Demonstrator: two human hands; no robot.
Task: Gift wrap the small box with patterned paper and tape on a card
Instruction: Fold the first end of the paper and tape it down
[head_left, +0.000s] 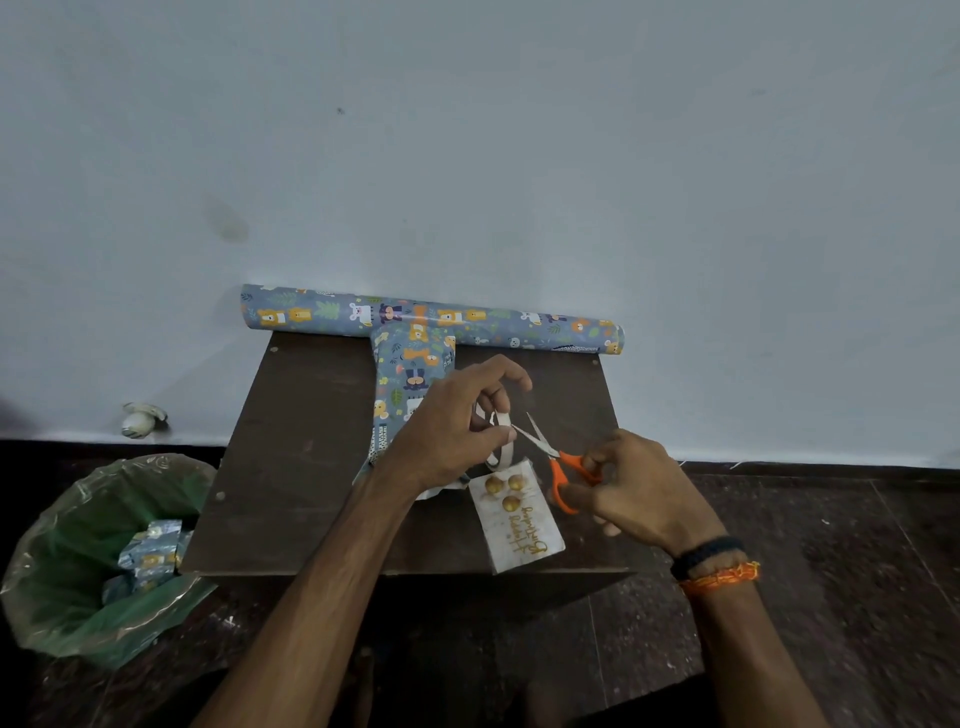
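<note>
Orange scissors (558, 464) – right grip (641, 491) clamped | tape (501, 439) – left grip (457, 421) pinching, blades touching

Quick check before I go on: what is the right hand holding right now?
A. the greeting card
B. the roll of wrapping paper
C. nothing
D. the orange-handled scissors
D: the right hand has its fingers in the orange handles of the scissors, blades open toward the tape that the left hand holds.

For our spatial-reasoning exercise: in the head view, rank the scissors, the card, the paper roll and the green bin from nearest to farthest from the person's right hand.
1. scissors, held in the right hand
2. card, just left of it
3. paper roll, along the wall
4. green bin, on the floor, far left
</note>
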